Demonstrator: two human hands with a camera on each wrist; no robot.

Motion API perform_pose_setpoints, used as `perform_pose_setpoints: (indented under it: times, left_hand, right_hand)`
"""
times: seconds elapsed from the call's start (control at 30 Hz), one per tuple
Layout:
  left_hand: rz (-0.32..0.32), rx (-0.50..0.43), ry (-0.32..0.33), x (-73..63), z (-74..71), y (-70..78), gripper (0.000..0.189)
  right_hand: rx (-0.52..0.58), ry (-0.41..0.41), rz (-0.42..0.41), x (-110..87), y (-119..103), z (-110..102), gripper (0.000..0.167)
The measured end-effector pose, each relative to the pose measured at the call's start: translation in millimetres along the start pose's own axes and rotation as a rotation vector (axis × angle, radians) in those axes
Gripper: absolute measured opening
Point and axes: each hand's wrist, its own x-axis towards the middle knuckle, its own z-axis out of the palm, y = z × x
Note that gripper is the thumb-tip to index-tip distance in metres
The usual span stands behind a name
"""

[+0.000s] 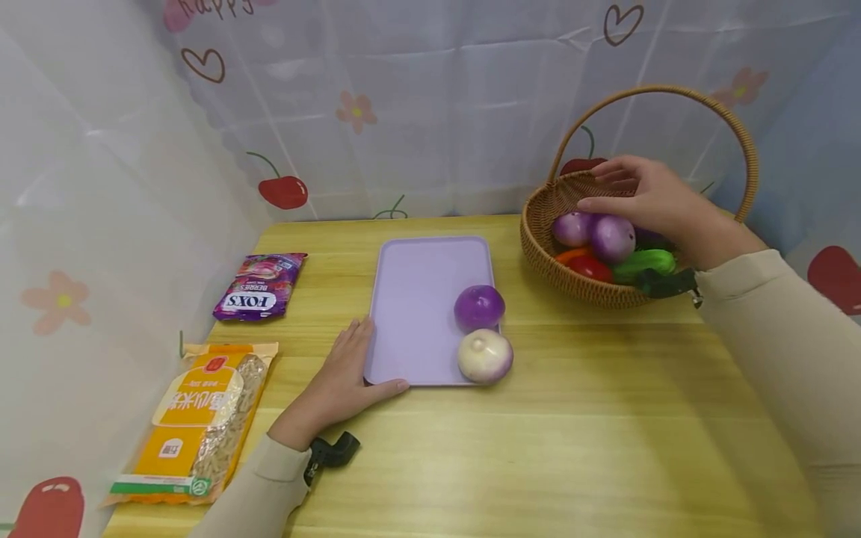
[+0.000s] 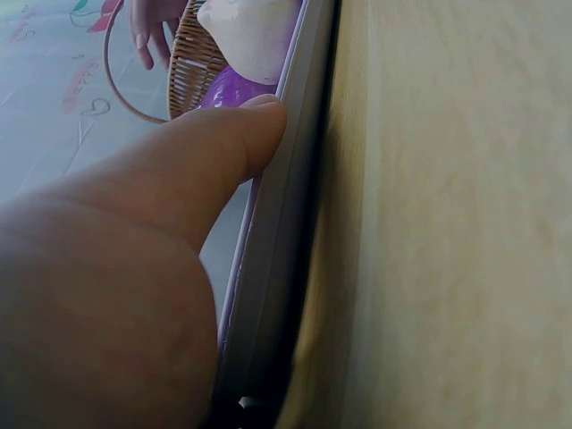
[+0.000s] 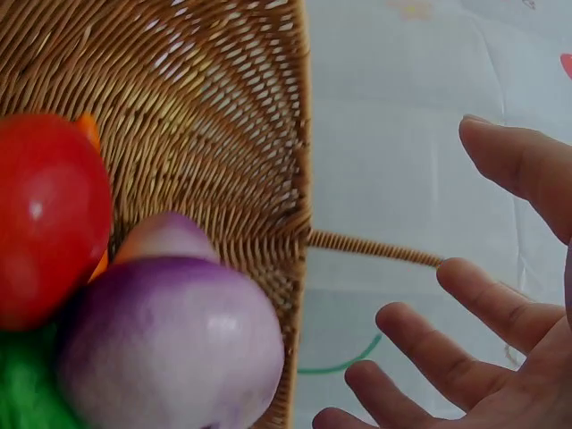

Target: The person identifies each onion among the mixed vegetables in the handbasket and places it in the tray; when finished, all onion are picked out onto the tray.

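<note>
My left hand (image 1: pixel 341 381) rests at the near left corner of a lilac tray (image 1: pixel 417 299), its thumb along the near rim, as the left wrist view also shows. On the tray's right side lie a purple onion (image 1: pixel 479 308) and, nearer me, a white-and-purple turnip-like vegetable (image 1: pixel 486 356) that overlaps the rim. My right hand (image 1: pixel 655 198) hovers over a wicker basket (image 1: pixel 565 276), fingers spread and holding nothing. Below it in the basket are purple-and-white round vegetables (image 3: pixel 174 349), a red one (image 3: pixel 49 219) like a tomato, and a green one (image 1: pixel 644 264).
Left of the tray lie a purple FOX'S Berries packet (image 1: pixel 261 287) and, nearer me, an orange-and-clear bag (image 1: pixel 195 422) of dry food. The basket's tall arched handle (image 1: pixel 747 149) rises behind the right hand. A printed curtain (image 1: pixel 417 112) hangs behind the wooden table (image 1: pixel 525 463).
</note>
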Motion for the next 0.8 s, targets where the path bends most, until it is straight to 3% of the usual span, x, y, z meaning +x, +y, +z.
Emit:
perform_pose_setpoints:
  times: [0.3, 0.8]
  left_hand:
    - [-0.018, 0.0, -0.016, -0.3, -2.0, 1.2, 0.127]
    - [-0.018, 0.002, -0.017, -0.5, -2.0, 1.1, 0.127]
  right_hand:
    - [-0.022, 0.003, 0.07, -4.6, 10.6, -7.3, 0.092]
    - [-0.113, -0.063, 0.018, -3.5, 16.4, -10.3, 0.091]
